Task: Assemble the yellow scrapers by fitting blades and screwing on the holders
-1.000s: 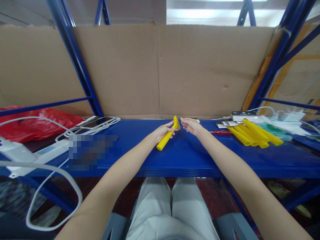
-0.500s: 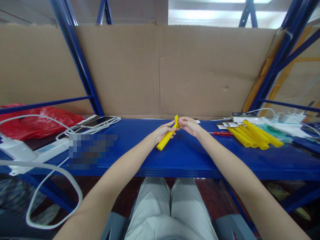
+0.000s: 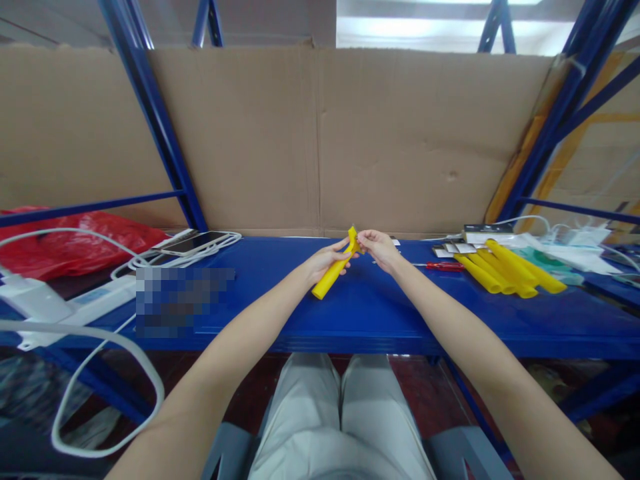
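My left hand (image 3: 330, 261) is closed around a yellow tube (image 3: 326, 283), which slants with its round open end toward me. The tube's far end looks flattened and split apart above my left fingers. Close against that end, my right hand (image 3: 376, 248) is pinched, its fingertips on the yellow edge. Whether a smaller item is also between those fingertips is hidden. To the right of my right hand a red-handled screwdriver (image 3: 445, 266) lies on the blue table (image 3: 380, 320). More yellow tubes (image 3: 505, 270) lie in a pile farther right.
On the left are a red plastic bag (image 3: 95, 243), a white power strip (image 3: 103, 303), looped white cables (image 3: 160, 393) and a phone-like slab (image 3: 195, 243). A cardboard panel (image 3: 240, 140) closes the back between blue posts. Small boxes (image 3: 487, 233) stand behind the tube pile.
Both hands keep their hold with only a slight shift. The tube's split far end looks a little wider apart, and my right fingertips have moved slightly up.
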The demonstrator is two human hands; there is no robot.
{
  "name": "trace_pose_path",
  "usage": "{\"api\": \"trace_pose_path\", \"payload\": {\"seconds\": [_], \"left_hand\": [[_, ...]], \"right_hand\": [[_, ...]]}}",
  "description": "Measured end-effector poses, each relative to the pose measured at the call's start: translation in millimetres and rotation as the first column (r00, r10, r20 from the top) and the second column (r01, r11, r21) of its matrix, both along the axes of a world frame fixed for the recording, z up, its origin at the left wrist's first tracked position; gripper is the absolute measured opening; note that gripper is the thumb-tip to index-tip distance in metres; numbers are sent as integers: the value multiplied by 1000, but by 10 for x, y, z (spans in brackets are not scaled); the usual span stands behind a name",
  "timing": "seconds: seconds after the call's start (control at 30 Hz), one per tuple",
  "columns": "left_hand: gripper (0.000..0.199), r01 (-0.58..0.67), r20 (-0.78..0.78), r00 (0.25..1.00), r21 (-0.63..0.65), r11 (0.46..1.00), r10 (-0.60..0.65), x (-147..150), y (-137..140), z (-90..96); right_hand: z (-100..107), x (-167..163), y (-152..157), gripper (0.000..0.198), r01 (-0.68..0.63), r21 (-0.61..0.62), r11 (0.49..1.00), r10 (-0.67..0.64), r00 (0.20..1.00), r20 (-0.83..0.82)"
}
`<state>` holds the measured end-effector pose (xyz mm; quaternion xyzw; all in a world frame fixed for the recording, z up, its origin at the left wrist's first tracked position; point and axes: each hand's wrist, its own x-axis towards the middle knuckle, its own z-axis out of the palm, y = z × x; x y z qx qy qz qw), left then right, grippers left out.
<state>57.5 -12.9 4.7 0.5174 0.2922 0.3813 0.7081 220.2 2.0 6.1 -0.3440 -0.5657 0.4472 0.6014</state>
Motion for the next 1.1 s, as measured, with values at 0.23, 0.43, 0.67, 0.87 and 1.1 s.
{"api": "trace_pose_path", "payload": {"seconds": [0.23, 0.43, 0.67, 0.87, 1.1], "left_hand": [[72, 40, 36, 999, -10, 999, -39, -22, 29, -18], [72, 114, 97, 989, 15, 993, -115, -64, -19, 14], [71, 111, 89, 990, 3, 994, -111, -56, 15, 3], [71, 69, 89, 994, 10, 998, -70, -39, -10, 20], [69, 57, 18, 998, -16, 998, -57, -49, 0, 17]], "right_hand": [[-37, -9, 52, 46, 37, 114, 993, -44, 997, 64], [-66, -31, 95, 47, 87, 203, 975, -108, 989, 98], [-81, -30, 100, 39, 146, 329, 933, -215, 959, 184], [-54, -42, 77, 29, 172, 459, 872, -306, 922, 236], [-115, 1, 131, 29, 162, 386, 908, -282, 919, 277]]}}
